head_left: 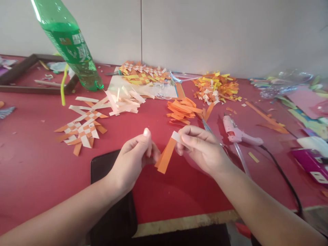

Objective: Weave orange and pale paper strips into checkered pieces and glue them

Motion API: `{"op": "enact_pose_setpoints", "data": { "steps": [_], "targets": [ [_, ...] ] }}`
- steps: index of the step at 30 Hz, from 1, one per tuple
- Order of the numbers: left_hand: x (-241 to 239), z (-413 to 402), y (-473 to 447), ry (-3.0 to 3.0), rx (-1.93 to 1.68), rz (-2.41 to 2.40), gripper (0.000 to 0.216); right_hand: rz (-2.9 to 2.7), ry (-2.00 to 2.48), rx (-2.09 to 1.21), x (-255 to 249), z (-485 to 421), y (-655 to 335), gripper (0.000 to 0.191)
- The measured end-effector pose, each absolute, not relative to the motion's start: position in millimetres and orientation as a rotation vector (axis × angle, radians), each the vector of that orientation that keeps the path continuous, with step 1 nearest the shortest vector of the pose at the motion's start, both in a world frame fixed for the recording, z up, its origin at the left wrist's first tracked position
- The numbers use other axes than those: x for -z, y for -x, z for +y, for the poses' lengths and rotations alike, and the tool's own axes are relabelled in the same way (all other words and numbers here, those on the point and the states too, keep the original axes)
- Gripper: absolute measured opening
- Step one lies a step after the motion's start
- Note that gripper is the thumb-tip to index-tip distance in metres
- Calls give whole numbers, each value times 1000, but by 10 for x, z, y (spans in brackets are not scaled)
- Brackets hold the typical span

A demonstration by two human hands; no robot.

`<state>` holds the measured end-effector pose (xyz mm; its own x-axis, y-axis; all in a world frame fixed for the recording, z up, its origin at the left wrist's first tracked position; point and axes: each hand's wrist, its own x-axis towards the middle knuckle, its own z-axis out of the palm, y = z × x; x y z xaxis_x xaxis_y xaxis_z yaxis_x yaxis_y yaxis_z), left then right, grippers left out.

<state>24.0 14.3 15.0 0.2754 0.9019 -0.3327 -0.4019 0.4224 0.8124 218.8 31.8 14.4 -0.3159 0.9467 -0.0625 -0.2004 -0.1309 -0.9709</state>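
Between thumb and fingers, my right hand (201, 147) pinches folded paper strips (166, 155). Two orange ends hang down and a white strip crosses them at the top. My left hand (138, 150) is closed, its thumb on top and its fingers curled beside the orange ends; whether it grips anything is hidden. Behind the hands lies a pile of orange paper strips (183, 111), with a pile of white paper strips (126, 100) to its left. Woven orange-and-white paper pieces (84, 128) rest on the red table (153, 201) at the left.
A green soda bottle (74, 48) stands behind a dark phone-like slab (107, 205). A pink glue gun (238, 133) with a black cord lies right, near partly hidden scissors (206, 126). Folded paper bits (217, 87), more woven pieces (143, 73) and a wooden frame (20, 70) line the back.
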Motion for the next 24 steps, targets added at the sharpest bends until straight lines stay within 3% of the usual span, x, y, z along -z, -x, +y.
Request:
{"op": "enact_pose_setpoints", "data": {
  "steps": [5,12,18,24],
  "targets": [
    [-185,122,-236,-710,-941,746,19,-1059,956,-1868,-222,266,-2129,21],
    [-159,117,-242,-765,-934,576,17,-767,912,-2036,-186,178,-2067,27],
    [-141,95,-220,-861,-926,528,33,-744,898,-2047,-207,153,-2064,31],
    [-170,102,-261,-842,-908,531,24,-735,900,-2040,-187,178,-2036,26]
  ]
}}
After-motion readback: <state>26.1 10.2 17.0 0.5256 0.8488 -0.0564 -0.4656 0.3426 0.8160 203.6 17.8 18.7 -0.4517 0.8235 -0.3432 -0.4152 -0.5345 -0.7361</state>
